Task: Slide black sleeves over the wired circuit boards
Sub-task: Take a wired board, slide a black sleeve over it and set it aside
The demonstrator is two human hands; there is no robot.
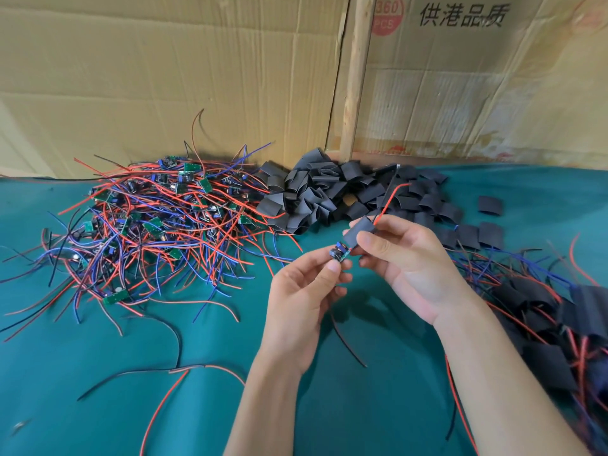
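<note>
We pinch a circuit board (340, 252) between thumb and fingertips of our left hand (304, 297), while our right hand (399, 258) grips a black sleeve (360, 232) just above it, red wire (391, 199) poking out. Both hover over the green cloth (362, 406), with the sleeve pile (329, 195) behind.

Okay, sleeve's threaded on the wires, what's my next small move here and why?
Probably draw the black sleeve down toward the circuit board. The right hand pinches the sleeve with the red wire already out its far end, and the left hand holds the board, still mostly uncovered.
</note>
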